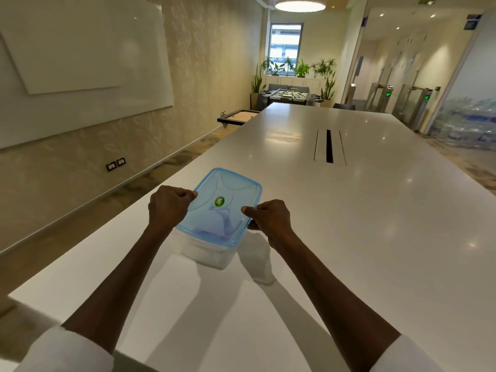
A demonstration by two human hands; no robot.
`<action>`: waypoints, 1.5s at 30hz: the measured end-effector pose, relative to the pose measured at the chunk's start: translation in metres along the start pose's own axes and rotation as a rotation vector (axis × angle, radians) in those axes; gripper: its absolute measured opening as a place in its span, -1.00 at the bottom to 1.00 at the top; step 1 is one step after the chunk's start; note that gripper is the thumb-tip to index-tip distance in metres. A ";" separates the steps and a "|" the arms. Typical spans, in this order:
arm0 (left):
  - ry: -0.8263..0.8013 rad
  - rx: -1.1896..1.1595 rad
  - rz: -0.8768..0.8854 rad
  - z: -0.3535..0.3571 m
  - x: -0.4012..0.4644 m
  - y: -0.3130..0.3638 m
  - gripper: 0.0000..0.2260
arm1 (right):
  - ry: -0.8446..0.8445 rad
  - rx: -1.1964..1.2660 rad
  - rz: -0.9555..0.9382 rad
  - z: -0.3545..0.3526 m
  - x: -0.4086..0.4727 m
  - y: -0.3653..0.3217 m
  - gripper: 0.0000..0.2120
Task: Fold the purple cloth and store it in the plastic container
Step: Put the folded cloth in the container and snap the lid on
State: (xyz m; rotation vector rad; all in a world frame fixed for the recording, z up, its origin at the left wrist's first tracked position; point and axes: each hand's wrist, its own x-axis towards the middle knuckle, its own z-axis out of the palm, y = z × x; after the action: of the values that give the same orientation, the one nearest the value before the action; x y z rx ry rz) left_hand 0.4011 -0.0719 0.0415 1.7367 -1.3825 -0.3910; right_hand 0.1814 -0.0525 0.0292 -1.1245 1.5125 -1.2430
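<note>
A clear plastic container [212, 255] stands on the white table [349, 237] near its left edge. A translucent blue lid [230, 189] with a green round sticker lies on top of it. The purple cloth [214, 229] shows dimly through the lid, inside the container. My left hand [169, 205] grips the lid's left edge with closed fingers. My right hand [268, 217] grips the lid's right edge the same way. Both forearms reach in from the bottom, white sleeves at the frame's edge.
A cable slot [329, 149] is set into the table's middle, farther away. The table's left edge drops to the floor beside a wall with a whiteboard [80, 63]. A foosball table [290, 95] and plants stand at the far end.
</note>
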 end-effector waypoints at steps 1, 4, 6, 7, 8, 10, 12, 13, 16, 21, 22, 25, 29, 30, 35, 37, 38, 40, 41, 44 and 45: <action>0.009 -0.002 0.001 -0.001 0.001 -0.003 -0.76 | -0.004 -0.011 0.004 0.004 0.001 0.001 -0.67; 0.022 -0.012 0.013 -0.001 0.003 -0.011 -0.76 | -0.006 -0.052 0.012 0.013 0.004 0.004 -0.66; 0.034 -0.008 0.015 -0.001 0.002 -0.012 -0.76 | 0.002 -0.067 0.008 0.017 0.006 0.006 -0.64; 0.039 -0.004 0.007 0.000 0.001 -0.012 -0.76 | 0.004 -0.079 0.006 0.018 0.007 0.007 -0.64; 0.047 -0.002 0.001 0.001 0.000 -0.012 -0.76 | 0.006 -0.096 0.002 0.020 0.008 0.007 -0.64; 0.060 -0.001 -0.002 0.004 -0.002 -0.014 -0.76 | 0.013 -0.115 -0.002 0.021 0.009 0.010 -0.65; 0.066 -0.005 0.002 0.007 -0.004 -0.015 -0.75 | 0.018 -0.119 -0.001 0.021 0.011 0.014 -0.65; 0.073 -0.012 0.004 0.009 -0.005 -0.016 -0.74 | 0.021 -0.128 -0.002 0.021 0.013 0.016 -0.66; 0.100 -0.005 0.009 0.013 -0.008 -0.017 -0.72 | 0.033 -0.175 -0.014 0.022 0.015 0.022 -0.61; 0.096 0.015 0.009 0.020 -0.008 -0.020 -0.69 | 0.050 -0.200 -0.024 0.025 0.015 0.027 -0.61; 0.093 0.014 0.007 0.021 -0.007 -0.021 -0.68 | 0.049 -0.188 -0.025 0.026 0.014 0.027 -0.61; 0.085 0.007 -0.007 0.022 -0.006 -0.024 -0.69 | 0.035 -0.156 -0.024 0.026 0.011 0.027 -0.59; 0.051 -0.091 -0.097 0.024 -0.003 -0.026 -0.73 | 0.014 -0.112 0.014 0.026 0.007 0.026 -0.55; 0.034 -0.143 -0.151 0.024 -0.001 -0.027 -0.73 | 0.014 -0.103 0.017 0.027 0.007 0.026 -0.55; -0.059 -0.336 -0.292 0.023 0.007 -0.033 -0.75 | 0.011 -0.091 0.031 0.028 0.007 0.025 -0.55; -0.076 -0.273 -0.256 0.023 0.008 -0.033 -0.76 | 0.010 -0.075 0.034 0.027 0.007 0.026 -0.54; -0.081 -0.221 -0.227 0.024 0.010 -0.033 -0.75 | 0.008 -0.074 0.033 0.027 0.007 0.026 -0.54; -0.092 -0.091 -0.154 0.025 0.013 -0.031 -0.73 | 0.004 -0.086 0.028 0.028 0.007 0.026 -0.56; -0.101 -0.010 -0.113 0.025 0.015 -0.030 -0.72 | 0.005 -0.097 0.021 0.028 0.007 0.025 -0.58; -0.120 0.185 0.004 0.029 0.021 -0.024 -0.70 | 0.018 -0.138 -0.005 0.031 0.009 0.026 -0.63; -0.133 0.215 0.029 0.030 0.024 -0.022 -0.70 | 0.024 -0.145 -0.005 0.031 0.010 0.027 -0.64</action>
State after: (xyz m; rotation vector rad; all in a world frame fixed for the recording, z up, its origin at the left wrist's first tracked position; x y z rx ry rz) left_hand 0.4022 -0.1061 0.0131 1.8898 -1.5922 -0.3581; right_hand 0.2060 -0.0663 -0.0027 -1.2117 1.6403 -1.1688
